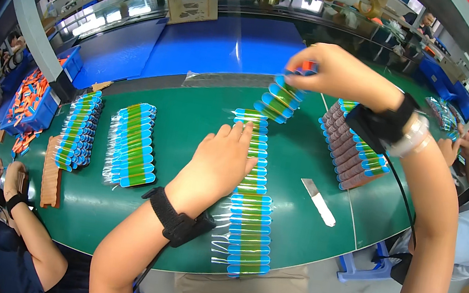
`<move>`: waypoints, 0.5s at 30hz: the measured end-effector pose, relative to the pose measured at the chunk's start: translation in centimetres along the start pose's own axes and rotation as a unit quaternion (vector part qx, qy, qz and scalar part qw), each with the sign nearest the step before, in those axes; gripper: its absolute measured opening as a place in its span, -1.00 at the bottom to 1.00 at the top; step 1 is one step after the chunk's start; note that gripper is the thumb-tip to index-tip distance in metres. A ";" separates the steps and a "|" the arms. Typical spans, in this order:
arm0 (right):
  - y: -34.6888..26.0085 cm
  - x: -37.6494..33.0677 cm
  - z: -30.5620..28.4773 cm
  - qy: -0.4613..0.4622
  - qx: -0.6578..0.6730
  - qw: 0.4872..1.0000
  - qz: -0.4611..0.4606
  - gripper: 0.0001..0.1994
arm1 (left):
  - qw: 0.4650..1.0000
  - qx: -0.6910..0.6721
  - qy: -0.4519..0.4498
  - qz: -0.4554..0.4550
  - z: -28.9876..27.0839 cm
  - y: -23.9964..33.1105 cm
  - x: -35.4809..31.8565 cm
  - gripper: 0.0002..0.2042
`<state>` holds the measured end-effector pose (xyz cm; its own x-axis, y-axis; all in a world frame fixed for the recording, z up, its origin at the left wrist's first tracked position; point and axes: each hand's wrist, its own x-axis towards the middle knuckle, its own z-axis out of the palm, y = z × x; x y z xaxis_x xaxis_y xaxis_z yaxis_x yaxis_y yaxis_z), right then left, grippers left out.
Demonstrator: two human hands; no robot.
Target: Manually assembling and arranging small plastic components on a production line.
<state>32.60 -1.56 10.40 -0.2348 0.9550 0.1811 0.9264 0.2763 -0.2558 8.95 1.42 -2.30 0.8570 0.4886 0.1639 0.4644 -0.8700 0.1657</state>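
Green table (300,157) on a busy workshop floor: a short strip (279,104) held aloft beside a long row (248,234).

From my end, I judge the short strip could swing or slip, since only its upper end is pinched; too firm a press from the left hand (220,156) could skew the row, loose clear film (220,245) might snag, and the right wrist, crossing the stack (347,149) in my view, could knock it. My right hand (329,69) grips the short strip between thumb and fingers, the strip sloping down toward the row's far end; whether they touch, I cannot tell. My left lies palm down on the row, fingers spread, gripping nothing.
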 end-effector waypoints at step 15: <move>3.4 8.7 7.7 -0.235 0.145 0.956 0.100 -0.63 | 0.998 0.014 0.059 0.023 1.9 -1.2 1.9 -0.35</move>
<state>31.44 8.51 3.84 -0.2308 0.9159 -0.3283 0.8619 0.0359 -0.5058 10.43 3.29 -4.08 0.8463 0.4503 0.2847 0.4316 -0.8928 0.1291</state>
